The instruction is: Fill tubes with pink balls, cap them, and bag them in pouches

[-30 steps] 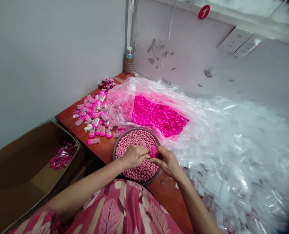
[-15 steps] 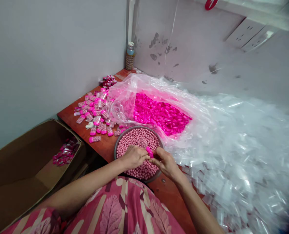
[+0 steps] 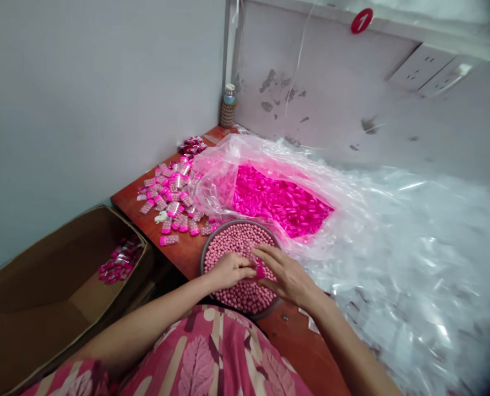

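Fingers (image 3: 245, 271): left hand (image 3: 228, 269) curled, right hand (image 3: 288, 276) loose, both pinching pink cap (image 3: 260, 270).

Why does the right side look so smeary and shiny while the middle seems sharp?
Head view: the clear plastic heap smears into blur toward the right edge, with white glare streaks on it; the right corners darken; the left hand, the right hand and the bowl of pink beads in the middle are sharp, under soft even light with only faint shadows.
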Available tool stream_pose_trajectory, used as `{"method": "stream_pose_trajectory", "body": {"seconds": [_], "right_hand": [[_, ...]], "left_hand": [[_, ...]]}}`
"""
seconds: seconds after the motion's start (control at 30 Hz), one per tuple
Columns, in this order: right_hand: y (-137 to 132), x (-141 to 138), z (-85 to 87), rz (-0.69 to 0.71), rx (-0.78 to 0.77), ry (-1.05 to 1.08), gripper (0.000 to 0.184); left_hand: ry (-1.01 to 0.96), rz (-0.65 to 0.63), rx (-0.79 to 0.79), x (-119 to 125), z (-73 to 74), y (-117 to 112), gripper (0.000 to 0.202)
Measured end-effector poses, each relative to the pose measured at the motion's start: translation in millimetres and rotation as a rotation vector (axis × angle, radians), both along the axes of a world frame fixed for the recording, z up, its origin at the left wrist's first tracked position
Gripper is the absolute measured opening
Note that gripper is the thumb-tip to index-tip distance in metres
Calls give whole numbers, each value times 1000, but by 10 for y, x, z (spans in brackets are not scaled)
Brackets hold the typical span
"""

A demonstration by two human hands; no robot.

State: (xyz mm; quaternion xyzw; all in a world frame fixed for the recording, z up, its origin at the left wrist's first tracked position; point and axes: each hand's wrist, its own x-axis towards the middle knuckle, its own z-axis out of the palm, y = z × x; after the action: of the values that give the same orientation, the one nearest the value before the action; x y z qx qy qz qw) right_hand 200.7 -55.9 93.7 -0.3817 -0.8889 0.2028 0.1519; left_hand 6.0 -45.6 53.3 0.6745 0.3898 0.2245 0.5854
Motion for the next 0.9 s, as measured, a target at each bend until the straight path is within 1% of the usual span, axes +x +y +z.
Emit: {"method": "stream_pose_trajectory", "body": {"seconds": [0.07,0.1,0.2,0.27,0.33,0.4,0.5,0.6,0.67,0.73,0.77,0.8,0.83,0.9], "right_hand": [[-33,-35,-89,-109,51,4,50],[-58,-67,-155,-160,69,17,50],[-142,-224,-349,-252,98,40,60],[-178,-347,-434,-307,129,33,68],[-183,-451,-483,-364,159,35,69],[-159,-523,-514,-401,165,62,67],[-114,-600,-569,-429,127,141,65],[-118,-691,-668,-450,65,207,65],[-160,-755,-754,-427,11,212,72],[-215,-782,-840,-399,-63,203,81],[-237,-771,-878,-398,-105,204,82],[-251,-738,-911,-413,-143,210,77],[-254,-683,-941,-444,-173,217,68],[-222,-523,-992,-558,-220,211,44]], "left_hand": [[-103,96,-117,-13,-46,-19,24],[-157,156,-181,-13,-67,-26,25],[-296,331,-348,16,-112,-49,26],[-361,423,-386,53,-123,-63,24],[-389,490,-365,83,-123,-69,21],[-365,531,-317,90,-122,-63,20],[-300,535,-284,59,-150,-51,21],[-288,515,-295,-9,-243,-42,22],[-291,527,-326,-96,-330,6,24],[-285,594,-364,-245,-408,149,28],[-278,652,-375,-347,-433,270,31],[-269,724,-360,-466,-445,423,34],[-255,802,-304,-598,-440,602,36],[-194,932,-121,-879,-382,996,37]]}}
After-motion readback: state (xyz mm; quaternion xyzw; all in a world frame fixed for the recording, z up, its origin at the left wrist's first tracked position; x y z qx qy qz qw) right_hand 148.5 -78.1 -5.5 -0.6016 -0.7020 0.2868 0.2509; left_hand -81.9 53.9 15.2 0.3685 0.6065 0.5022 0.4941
